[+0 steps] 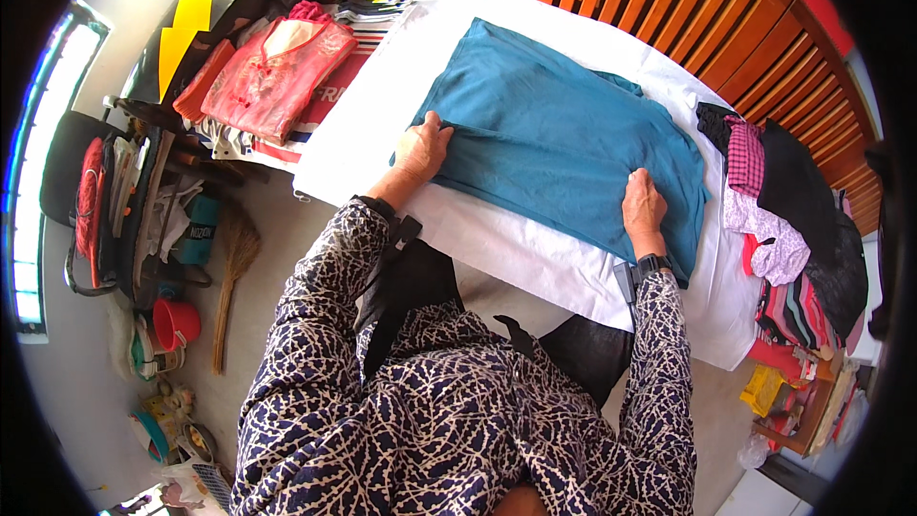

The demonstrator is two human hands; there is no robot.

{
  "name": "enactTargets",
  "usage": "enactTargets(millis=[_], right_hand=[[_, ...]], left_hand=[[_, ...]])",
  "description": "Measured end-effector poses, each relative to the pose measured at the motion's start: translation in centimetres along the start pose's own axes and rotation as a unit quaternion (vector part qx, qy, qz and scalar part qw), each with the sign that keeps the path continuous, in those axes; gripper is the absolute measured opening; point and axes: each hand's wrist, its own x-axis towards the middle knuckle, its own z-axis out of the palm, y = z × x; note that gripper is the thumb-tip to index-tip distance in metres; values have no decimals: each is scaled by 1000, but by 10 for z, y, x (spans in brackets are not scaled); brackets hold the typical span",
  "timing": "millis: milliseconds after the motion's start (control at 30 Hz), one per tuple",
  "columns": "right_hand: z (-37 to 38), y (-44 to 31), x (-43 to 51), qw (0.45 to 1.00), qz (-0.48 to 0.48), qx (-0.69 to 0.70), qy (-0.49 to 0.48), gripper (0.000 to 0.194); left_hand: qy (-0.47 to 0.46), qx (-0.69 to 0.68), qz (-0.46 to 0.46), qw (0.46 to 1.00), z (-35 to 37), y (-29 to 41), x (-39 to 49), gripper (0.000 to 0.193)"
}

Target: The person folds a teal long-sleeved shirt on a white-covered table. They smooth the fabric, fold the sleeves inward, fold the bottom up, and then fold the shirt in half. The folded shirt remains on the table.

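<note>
A blue-green cloth garment (544, 115) lies spread on a white sheet (358, 136) in front of me. My left hand (423, 148) pinches the garment at its left side, near the front. Towards the right end, my right hand (642, 204) grips the same fabric with curled fingers. Between the two hands a fold line runs across the cloth. The garment's front part hangs down a little below that line. Which kind of garment it is, I cannot tell.
Folded clothes, a pink-red top (279, 72) uppermost, are piled at the left. More clothes (781, 208) are heaped at the right. A slatted wooden backrest (645, 7) runs along the far side. A straw broom (233, 265) and a red bucket (176, 324) stand at lower left.
</note>
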Motion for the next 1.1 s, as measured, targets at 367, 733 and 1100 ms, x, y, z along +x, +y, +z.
enactTargets(millis=[367,733,1100], right_hand=[[-11,-12,-2,999,-8,-37,-7,17],[-14,-15,-1,999,1,-36,-22,18],[-33,-40,-9,988,-134,56,-60,47]], left_hand=[[-7,30,-7,1000,-3,1,-5,28],[7,6,-75,997,-9,9,-1,30],[-40,68,19,997,-13,3,-1,37]])
